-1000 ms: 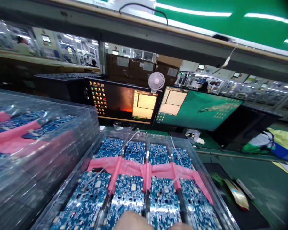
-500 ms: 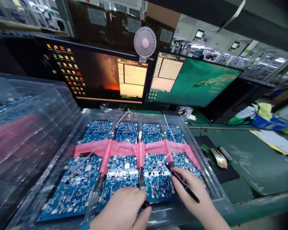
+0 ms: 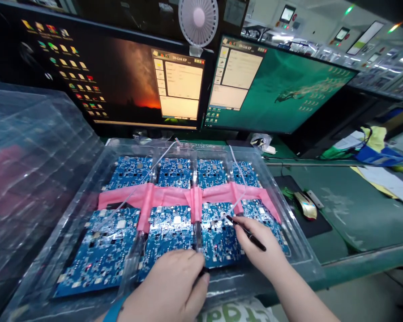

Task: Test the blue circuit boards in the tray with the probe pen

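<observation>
1. Green table (image 3: 362, 223), two monitors behind; clear tray (image 3: 302, 255) of blue circuit boards (image 3: 218, 241).
2. My right hand (image 3: 260, 248): grip closed on a black pen (image 3: 245, 231) over the boards.
3. My left hand (image 3: 171, 286): grip curled at the tray's near edge; I cannot tell what it pinches.

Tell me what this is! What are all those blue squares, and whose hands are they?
The picture comes from a camera worn on a person's head, looking down at their own hands. The blue squares are circuit boards, lying in a clear plastic tray with pink strips across the middle. The right hand holds a thin black pen-like tool with its tip on one board. The left hand rests at the tray's near edge. Behind stand two computer monitors, a small white fan, and a gold mouse on the green bench.
</observation>
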{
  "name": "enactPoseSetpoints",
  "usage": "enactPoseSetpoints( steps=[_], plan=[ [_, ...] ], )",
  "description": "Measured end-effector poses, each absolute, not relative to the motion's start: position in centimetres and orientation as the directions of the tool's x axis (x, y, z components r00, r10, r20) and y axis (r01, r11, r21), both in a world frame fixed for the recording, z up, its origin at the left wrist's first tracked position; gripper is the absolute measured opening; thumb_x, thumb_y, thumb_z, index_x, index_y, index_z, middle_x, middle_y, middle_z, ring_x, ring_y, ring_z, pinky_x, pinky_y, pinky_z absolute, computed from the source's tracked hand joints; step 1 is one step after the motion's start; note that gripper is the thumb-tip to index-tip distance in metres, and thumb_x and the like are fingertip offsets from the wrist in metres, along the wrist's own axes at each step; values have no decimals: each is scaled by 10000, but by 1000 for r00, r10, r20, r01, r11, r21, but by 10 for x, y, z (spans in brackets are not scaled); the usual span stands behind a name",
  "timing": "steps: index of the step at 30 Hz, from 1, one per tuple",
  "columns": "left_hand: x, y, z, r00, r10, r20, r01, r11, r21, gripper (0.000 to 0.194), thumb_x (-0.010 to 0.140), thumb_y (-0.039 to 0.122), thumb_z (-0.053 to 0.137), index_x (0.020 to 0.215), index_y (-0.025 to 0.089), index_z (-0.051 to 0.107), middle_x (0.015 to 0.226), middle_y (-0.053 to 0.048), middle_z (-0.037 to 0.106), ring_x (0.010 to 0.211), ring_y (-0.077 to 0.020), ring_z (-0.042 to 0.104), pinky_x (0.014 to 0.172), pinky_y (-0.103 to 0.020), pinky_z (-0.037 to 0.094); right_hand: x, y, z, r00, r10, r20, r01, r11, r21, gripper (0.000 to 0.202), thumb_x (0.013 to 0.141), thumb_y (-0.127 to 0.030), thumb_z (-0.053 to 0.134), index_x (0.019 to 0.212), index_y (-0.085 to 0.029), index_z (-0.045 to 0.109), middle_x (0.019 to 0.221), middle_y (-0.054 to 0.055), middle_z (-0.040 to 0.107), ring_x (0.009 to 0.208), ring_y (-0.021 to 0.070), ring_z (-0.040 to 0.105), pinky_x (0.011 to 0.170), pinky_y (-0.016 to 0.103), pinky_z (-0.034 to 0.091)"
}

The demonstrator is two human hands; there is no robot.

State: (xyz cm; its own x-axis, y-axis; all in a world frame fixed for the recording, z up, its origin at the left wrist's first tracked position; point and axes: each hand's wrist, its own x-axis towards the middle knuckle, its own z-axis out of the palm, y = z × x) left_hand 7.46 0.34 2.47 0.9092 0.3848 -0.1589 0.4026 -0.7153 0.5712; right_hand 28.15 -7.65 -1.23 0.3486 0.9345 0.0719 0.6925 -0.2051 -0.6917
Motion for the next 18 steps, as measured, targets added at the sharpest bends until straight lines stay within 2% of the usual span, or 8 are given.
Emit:
enactPoseSetpoints(
  steps=[3, 6, 9, 12, 15, 18],
  plan=[
    [75, 4, 24, 907, 394, -151, 407, -723, 558, 223, 845, 259, 281, 725, 181, 451, 704, -26, 512, 654, -175, 497, 606, -335, 417, 281, -75, -12, 312, 948, 56, 714, -195, -672, 272, 832, -298, 422, 1046, -204, 562, 965, 32, 596, 879, 166, 550, 782, 289, 442],
    [75, 3, 26, 900, 405, -162, 422, -715, 557, 241, 853, 269, 281, 721, 180, 461, 695, -23, 510, 650, -174, 501, 600, -331, 423, 280, -76, -8, 299, 953, 56, 677, -171, -716, 263, 828, -298, 432, 1034, -213, 572, 967, 24, 598, 883, 163, 551, 789, 280, 441],
    [76, 4, 24, 892, 428, -146, 431, -708, 559, 236, 857, 276, 304, 771, 177, 501, 727, -30, 535, 682, -178, 522, 624, -333, 440, 279, -83, 2, 410, 909, 82, 613, -208, -762, 230, 816, -280, 444, 983, -220, 590, 935, 17, 606, 862, 160, 560, 771, 264, 444],
    [75, 5, 20, 888, 455, -67, 412, -724, 553, 231, 859, 274, 328, 868, 179, 538, 771, -39, 571, 708, -174, 546, 653, -321, 453, 274, -96, 16, 506, 856, 110, 548, -219, -807, 211, 807, -267, 441, 927, -212, 606, 870, 25, 619, 811, 169, 572, 732, 265, 444],
    [73, 8, 16, 873, 488, 22, 391, -725, 566, 240, 866, 301, 341, 940, 189, 540, 817, -40, 600, 723, -174, 563, 659, -318, 460, 264, -110, 28, 555, 832, 0, 314, -210, -926, 215, 807, -290, 443, 866, -196, 627, 789, 44, 624, 723, 178, 578, 634, 262, 438],
    [71, 8, 18, 830, 554, 65, 400, -673, 622, 216, 862, 294, 358, 974, 196, 515, 868, -33, 605, 773, -169, 569, 682, -311, 460, 251, -115, 35, 520, 843, -136, -93, -103, -990, 228, 786, -351, 472, 786, -193, 637, 689, 48, 611, 625, 175, 557, 538, 256, 412]
  ],
)
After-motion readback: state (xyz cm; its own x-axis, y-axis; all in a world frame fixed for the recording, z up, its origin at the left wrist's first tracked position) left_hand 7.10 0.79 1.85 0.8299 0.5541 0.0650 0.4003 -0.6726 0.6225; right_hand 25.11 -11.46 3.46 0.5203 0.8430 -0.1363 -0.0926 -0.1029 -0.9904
